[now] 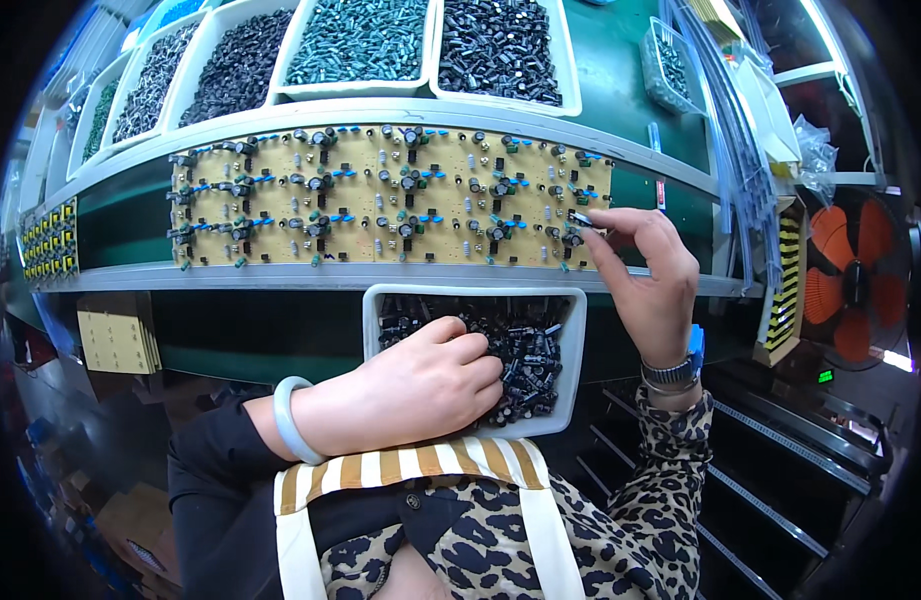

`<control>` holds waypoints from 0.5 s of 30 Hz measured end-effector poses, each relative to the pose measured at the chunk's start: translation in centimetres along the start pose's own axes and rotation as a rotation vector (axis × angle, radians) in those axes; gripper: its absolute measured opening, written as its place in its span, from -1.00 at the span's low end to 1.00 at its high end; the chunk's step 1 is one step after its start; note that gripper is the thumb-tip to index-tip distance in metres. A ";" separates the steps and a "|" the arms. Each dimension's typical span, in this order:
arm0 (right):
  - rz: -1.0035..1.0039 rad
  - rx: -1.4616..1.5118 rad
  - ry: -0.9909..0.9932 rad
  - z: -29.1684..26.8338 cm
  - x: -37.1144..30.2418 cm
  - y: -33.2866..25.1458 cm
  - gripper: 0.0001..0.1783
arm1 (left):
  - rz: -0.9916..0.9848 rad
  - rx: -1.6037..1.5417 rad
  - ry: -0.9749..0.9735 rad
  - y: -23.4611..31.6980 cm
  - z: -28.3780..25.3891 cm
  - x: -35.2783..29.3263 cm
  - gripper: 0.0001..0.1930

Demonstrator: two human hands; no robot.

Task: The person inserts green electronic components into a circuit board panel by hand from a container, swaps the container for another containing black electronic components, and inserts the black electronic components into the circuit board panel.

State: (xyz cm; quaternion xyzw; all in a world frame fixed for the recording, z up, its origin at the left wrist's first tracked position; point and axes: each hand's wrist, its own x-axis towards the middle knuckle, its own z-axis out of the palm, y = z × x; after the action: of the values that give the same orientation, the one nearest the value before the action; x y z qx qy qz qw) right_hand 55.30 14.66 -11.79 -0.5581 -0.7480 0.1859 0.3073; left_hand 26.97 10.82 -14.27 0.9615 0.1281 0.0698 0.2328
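My right hand (652, 275) is at the right end of a long tan circuit board panel (356, 240), with thumb and forefinger pinching a small dark capacitor (580, 218) just over the board. Rows of parts stand on the panel: black and green cylinders, blue pieces and grey resistors. Close to my body is a white bin (576, 350) filled with loose black capacitors (530, 368). My left hand (435, 375) reaches into this bin, its fingers curled down among the parts. Whatever those fingertips grip is hidden from view.
Metal rails (310, 280) run along both long sides of the panel. Beyond stand several white bins (432, 50) of sorted components, and a clear tub (670, 75). Another board (48, 243) with yellow parts lies at far left. An orange-bladed fan (850, 285) stands at right.
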 end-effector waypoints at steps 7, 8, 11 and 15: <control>-0.292 -0.253 -0.046 -0.3 2.1 0.3 -0.74 | -0.028 0.031 0.078 0.4 0.6 -0.6 -0.89; -0.294 -0.256 -0.053 -0.4 2.3 0.4 -0.74 | -0.032 0.048 0.109 0.5 0.6 -0.7 -0.90; -0.345 -0.300 -0.096 -0.7 2.9 0.7 -0.74 | -0.043 0.077 0.175 0.4 0.7 -1.0 -0.90; -0.370 -0.338 -0.133 -1.0 3.4 0.1 -0.72 | -0.061 0.037 0.238 0.0 -0.3 -1.4 -0.86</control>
State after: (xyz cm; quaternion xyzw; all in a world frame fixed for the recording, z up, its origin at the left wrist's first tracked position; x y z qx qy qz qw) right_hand 55.39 17.91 -10.26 -0.4418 -0.8763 0.0352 0.1888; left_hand 25.57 10.56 -14.14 0.9462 0.1853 0.1742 0.2002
